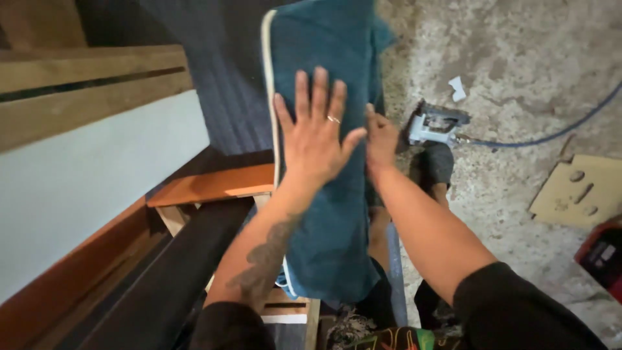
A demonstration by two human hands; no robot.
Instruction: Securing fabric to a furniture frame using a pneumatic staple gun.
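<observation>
Concrete floor (518, 58) takes up the whole right side of what I'm seeing from the head cam, rough and blotchy grey. On the left there's a pale panel (78, 175) with wooden slats (84, 71) above it and a reddish-brown wooden frame (207, 185) running along its lower edge, plus a dark ribbed fabric (220, 78) up top, just left of the cloth.

Right in the middle is the main thing: teal cloth (324, 214), a long strip running from the top of the view down toward my legs, draped over something narrow with a white edge showing along its left side. It sits between the wooden frame and the floor.

Left hand (315, 133) is flat on top of the cloth, palm down, fingers spread wide, ring on one finger, tattoo on the forearm. Not pinching anything, just pressed against it. Right hand (381, 139) is at the right edge of the cloth, fingers curled over and down the side. They're mostly hidden behind the edge, so I honestly can't tell if it's gripping the cloth or just resting there.

Smaller stuff: a grey power tool (435, 126) lies on the floor just beside the right hand, with a blue hose (551, 136) running off it to the right edge. A piece of cardboard (576, 191) with cut-out holes lies further right, a red and black thing (602, 256) is below it at the frame edge, and a little white scrap (457, 88) sits on the floor above the tool.
</observation>
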